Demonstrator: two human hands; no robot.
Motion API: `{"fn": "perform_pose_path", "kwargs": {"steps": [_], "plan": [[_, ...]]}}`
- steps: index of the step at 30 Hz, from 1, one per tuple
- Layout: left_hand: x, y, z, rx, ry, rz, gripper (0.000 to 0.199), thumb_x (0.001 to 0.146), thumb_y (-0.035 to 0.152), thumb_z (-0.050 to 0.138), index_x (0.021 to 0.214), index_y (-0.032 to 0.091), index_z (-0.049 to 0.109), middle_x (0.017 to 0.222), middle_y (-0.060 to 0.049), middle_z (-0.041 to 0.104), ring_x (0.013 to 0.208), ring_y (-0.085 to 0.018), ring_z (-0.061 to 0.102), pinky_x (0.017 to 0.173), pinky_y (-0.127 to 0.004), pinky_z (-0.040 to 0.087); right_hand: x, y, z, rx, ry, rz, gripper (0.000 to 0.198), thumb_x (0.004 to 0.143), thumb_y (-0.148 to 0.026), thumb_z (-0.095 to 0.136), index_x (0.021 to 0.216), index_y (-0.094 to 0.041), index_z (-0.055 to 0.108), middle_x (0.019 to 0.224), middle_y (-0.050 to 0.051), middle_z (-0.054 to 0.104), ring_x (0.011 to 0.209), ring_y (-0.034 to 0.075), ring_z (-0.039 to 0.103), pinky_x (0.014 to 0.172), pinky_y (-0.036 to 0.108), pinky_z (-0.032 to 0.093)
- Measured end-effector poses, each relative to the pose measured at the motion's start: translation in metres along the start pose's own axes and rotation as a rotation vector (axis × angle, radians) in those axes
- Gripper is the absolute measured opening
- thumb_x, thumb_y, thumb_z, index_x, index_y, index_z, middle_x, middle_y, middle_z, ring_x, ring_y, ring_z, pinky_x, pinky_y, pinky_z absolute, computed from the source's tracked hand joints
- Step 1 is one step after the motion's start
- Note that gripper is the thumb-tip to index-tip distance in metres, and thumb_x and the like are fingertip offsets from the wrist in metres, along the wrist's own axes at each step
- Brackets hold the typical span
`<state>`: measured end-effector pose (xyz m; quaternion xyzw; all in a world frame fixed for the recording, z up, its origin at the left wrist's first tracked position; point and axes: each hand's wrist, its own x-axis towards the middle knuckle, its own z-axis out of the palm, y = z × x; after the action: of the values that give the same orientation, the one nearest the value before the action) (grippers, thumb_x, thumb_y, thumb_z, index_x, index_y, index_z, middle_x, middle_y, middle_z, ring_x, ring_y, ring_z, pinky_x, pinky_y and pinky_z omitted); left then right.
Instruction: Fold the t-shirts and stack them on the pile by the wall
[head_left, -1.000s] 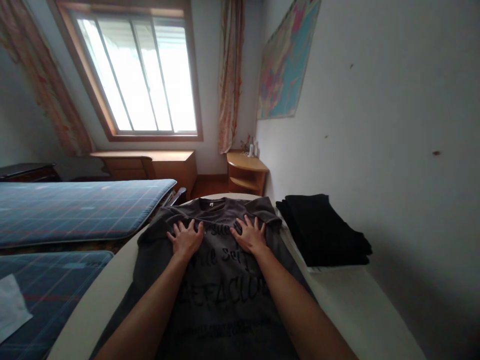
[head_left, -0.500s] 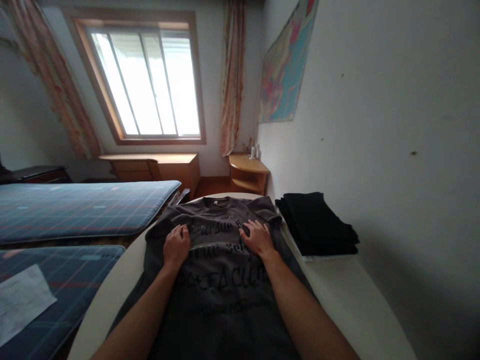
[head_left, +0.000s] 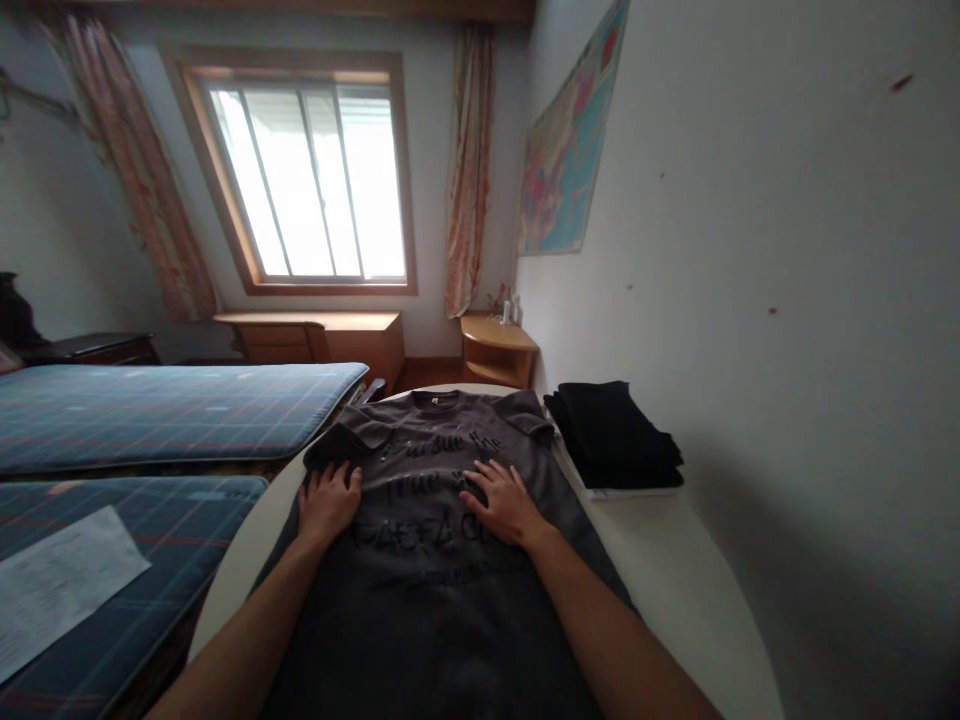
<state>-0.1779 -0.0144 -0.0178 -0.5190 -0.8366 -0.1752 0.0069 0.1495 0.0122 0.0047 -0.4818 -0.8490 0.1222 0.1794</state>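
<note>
A dark grey T-shirt with black lettering lies spread face up on a pale round table, its collar at the far edge. My left hand rests on the shirt's left side below the sleeve, fingers spread. On the lettering at the right of the chest lies my right hand, palm down with the fingers apart. Neither hand grips the cloth. The shirt's lower end runs out of view between my forearms.
A stack of folded black cloth sits at the table's right, near the wall. To the left are plaid mattresses, the nearer one bearing a sheet of paper. Beyond stand a wooden desk and a corner shelf.
Both hands have slid down the shirt toward me, the left also outward. The left fingers, curled before, are now spread. The shirt lies flatter around the lettering, and the view has shifted slightly.
</note>
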Motion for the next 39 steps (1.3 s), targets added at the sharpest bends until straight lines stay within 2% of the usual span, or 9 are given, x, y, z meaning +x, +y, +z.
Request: {"fn": "perform_pose_path", "kwargs": {"steps": [5, 9, 19, 22, 25, 28, 31, 35, 39], "plan": [[0.014, -0.015, -0.002, 0.077, -0.085, 0.038, 0.061, 0.098, 0.049, 0.032, 0.149, 0.019, 0.045, 0.159, -0.013, 0.035, 0.146, -0.037, 0.029, 0.117, -0.054, 0.022, -0.004, 0.01, -0.003, -0.033, 0.032, 0.089, 0.049, 0.097, -0.045, 0.044, 0.139, -0.022, 0.056, 0.153, 0.007, 0.046, 0.145, 0.025, 0.033, 0.12, 0.047, 0.016], [0.027, -0.016, -0.001, 0.115, -0.108, 0.047, 0.06, 0.097, 0.049, 0.034, 0.148, 0.02, 0.046, 0.158, -0.014, 0.035, 0.146, -0.036, 0.03, 0.117, -0.054, 0.022, -0.006, 0.01, -0.005, -0.057, 0.07, 0.046, 0.041, 0.097, -0.041, 0.047, 0.131, -0.026, 0.063, 0.146, 0.007, 0.054, 0.139, 0.024, 0.041, 0.118, 0.047, 0.02], [0.04, 0.01, 0.006, 0.116, -0.001, 0.008, 0.048, 0.098, 0.038, 0.031, 0.129, 0.019, 0.063, 0.139, -0.02, 0.056, 0.131, -0.041, 0.047, 0.105, -0.06, 0.034, 0.011, 0.017, -0.006, -0.031, 0.045, 0.076, 0.036, 0.098, -0.038, 0.047, 0.129, -0.028, 0.064, 0.147, 0.006, 0.053, 0.141, 0.024, 0.039, 0.117, 0.05, 0.022], [0.029, 0.018, 0.002, 0.083, 0.087, 0.052, 0.046, 0.097, 0.033, 0.032, 0.13, 0.015, 0.06, 0.13, -0.021, 0.06, 0.124, -0.037, 0.054, 0.104, -0.052, 0.039, 0.009, 0.008, -0.009, -0.104, 0.131, -0.031, 0.032, 0.098, -0.03, 0.049, 0.126, -0.025, 0.065, 0.139, 0.008, 0.059, 0.13, 0.023, 0.049, 0.114, 0.045, 0.028], [0.015, 0.025, -0.002, 0.023, 0.1, 0.192, 0.042, 0.098, 0.031, 0.034, 0.13, 0.017, 0.057, 0.125, -0.013, 0.065, 0.113, -0.026, 0.062, 0.1, -0.036, 0.045, -0.006, -0.011, -0.014, -0.17, 0.126, -0.222, 0.028, 0.098, -0.024, 0.05, 0.122, -0.023, 0.065, 0.124, 0.009, 0.066, 0.117, 0.024, 0.056, 0.11, 0.043, 0.032], [0.0, 0.035, 0.0, -0.018, 0.054, 0.342, 0.039, 0.097, 0.035, 0.04, 0.127, 0.02, 0.059, 0.119, -0.008, 0.069, 0.109, -0.022, 0.064, 0.099, -0.03, 0.045, -0.034, -0.035, -0.019, -0.126, 0.0, -0.42, 0.022, 0.097, -0.03, 0.055, 0.113, -0.024, 0.068, 0.116, 0.007, 0.068, 0.11, 0.022, 0.06, 0.105, 0.039, 0.038], [-0.014, 0.045, 0.006, -0.021, 0.018, 0.462, 0.041, 0.093, 0.041, 0.05, 0.128, 0.022, 0.061, 0.136, -0.007, 0.061, 0.128, -0.027, 0.053, 0.11, -0.035, 0.037, -0.067, -0.054, -0.023, -0.008, -0.198, -0.6, 0.03, 0.093, -0.046, 0.061, 0.114, -0.027, 0.069, 0.121, 0.005, 0.067, 0.114, 0.022, 0.06, 0.104, 0.038, 0.04], [-0.024, 0.05, 0.011, 0.003, -0.053, 0.512, 0.05, 0.094, 0.045, 0.047, 0.137, 0.021, 0.057, 0.152, -0.008, 0.046, 0.144, -0.035, 0.034, 0.117, -0.048, 0.028, -0.1, -0.062, -0.023, 0.108, -0.292, -0.582, 0.045, 0.089, -0.051, 0.064, 0.129, -0.03, 0.062, 0.147, 0.007, 0.053, 0.14, 0.028, 0.041, 0.115, 0.046, 0.031], [-0.029, 0.049, 0.009, 0.02, -0.092, 0.46, 0.058, 0.095, 0.048, 0.047, 0.148, 0.026, 0.045, 0.16, -0.006, 0.035, 0.148, -0.037, 0.025, 0.118, -0.054, 0.022, -0.111, -0.061, -0.013, 0.216, -0.27, -0.539, 0.03, 0.092, -0.047, 0.062, 0.117, -0.032, 0.068, 0.149, 0.001, 0.052, 0.144, 0.024, 0.036, 0.12, 0.048, 0.022]]}}
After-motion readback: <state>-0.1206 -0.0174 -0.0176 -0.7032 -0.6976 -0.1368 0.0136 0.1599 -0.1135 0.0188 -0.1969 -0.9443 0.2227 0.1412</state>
